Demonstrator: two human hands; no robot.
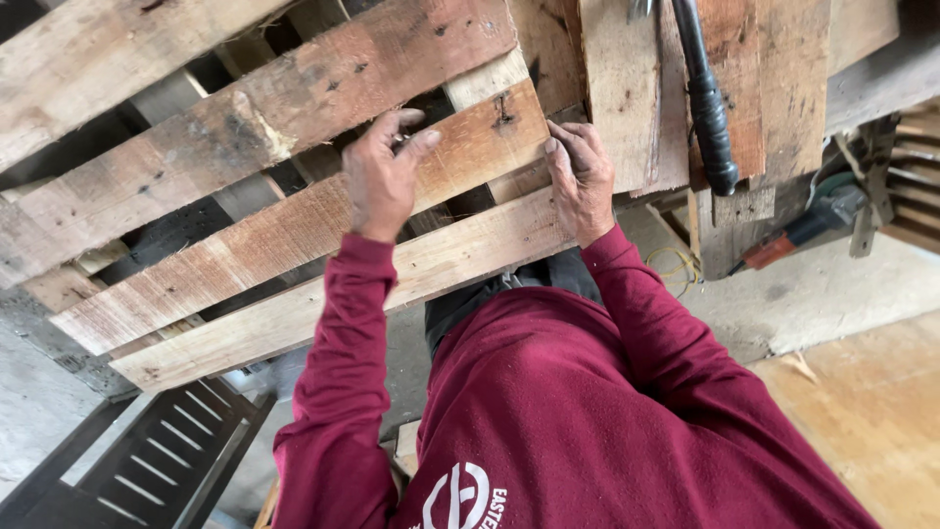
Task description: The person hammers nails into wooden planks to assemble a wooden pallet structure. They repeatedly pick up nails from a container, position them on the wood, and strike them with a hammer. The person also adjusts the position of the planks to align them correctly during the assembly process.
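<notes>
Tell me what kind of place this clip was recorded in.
Probably a rough woodworking or carpentry workshop. Both hands, left hand and right hand, rest on a weathered wooden pallet; a black-handled tool lies on the boards, and a power tool sits on the concrete floor.

The worn brown wooden pallet (294,186) runs off the top and left edges of the picture, so its far end cannot be seen. The left hand (382,176) curls its fingertips into a dark gap between two boards, and what they touch in there is hidden. The long black metal bar with a rubber grip (707,103) is cut off at the top, and the orange and green power tool (813,220) at the far right is half behind wood.
</notes>
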